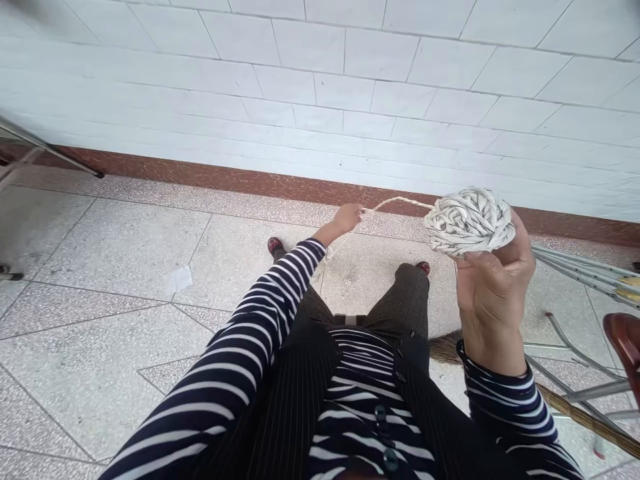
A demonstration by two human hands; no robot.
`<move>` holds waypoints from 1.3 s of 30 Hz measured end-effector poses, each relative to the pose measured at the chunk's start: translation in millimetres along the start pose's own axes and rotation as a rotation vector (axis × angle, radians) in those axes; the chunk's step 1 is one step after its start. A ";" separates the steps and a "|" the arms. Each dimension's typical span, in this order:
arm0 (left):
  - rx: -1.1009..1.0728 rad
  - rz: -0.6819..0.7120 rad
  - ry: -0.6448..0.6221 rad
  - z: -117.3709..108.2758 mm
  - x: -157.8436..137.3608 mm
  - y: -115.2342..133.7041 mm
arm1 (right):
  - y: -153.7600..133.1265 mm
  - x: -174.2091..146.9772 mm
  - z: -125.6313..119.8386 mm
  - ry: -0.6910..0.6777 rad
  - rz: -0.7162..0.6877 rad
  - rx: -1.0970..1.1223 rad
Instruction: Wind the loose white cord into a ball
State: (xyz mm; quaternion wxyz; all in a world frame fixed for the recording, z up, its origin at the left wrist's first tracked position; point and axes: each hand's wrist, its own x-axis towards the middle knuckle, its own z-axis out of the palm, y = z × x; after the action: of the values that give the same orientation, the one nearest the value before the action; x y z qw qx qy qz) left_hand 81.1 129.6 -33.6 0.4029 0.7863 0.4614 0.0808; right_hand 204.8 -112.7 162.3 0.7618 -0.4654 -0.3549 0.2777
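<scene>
A large ball of whitish cord [469, 221] is held up by my right hand [500, 283], its fingers and thumb wrapped round the lower right side. From the ball's left side a single strand of cord [403, 199] arcs across to my left hand [347, 219]. The fingers of my left hand pinch that strand. A pale loose length seems to hang below the left wrist, though it is hard to make out against the floor.
A white tiled wall [320, 87] with a reddish-brown skirting [225, 183] runs in front of me. A broom [585, 417], metal-legged furniture [570, 340] and a brown seat edge [625, 340] are at right. A metal leg [60, 152] stands at left. White paper [180, 279] lies on the speckled floor.
</scene>
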 end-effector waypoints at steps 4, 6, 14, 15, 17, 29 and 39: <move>0.046 0.237 -0.165 58.4 -17.6 18.4 | -2.4 -2.2 -5.3 0.034 -0.027 -0.046; 0.136 0.300 -0.272 81.7 -46.9 10.4 | -0.9 -0.9 -5.2 0.036 -0.027 -0.037; 0.225 0.166 -0.395 50.6 -152.4 -70.7 | 20.1 -1.1 5.4 -0.007 0.207 0.095; 0.252 0.114 -0.350 35.7 -154.8 -79.3 | 22.4 -1.8 7.2 -0.014 0.223 0.102; 0.316 -0.005 -0.238 4.8 -149.5 -91.9 | 25.2 -2.6 10.6 -0.024 0.226 0.109; 0.048 0.201 -0.019 10.9 5.8 -0.2 | 8.3 -0.8 1.6 -0.027 0.031 -0.005; 0.056 0.321 -0.354 46.0 -90.7 -30.1 | 13.7 3.8 -3.1 0.010 0.044 0.029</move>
State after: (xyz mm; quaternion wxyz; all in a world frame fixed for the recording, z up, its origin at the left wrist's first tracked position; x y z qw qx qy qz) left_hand 33.3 39.7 -63.2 0.4377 0.8623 0.2544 -0.0081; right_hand 208.3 -105.8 150.0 0.7639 -0.4634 -0.3367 0.2971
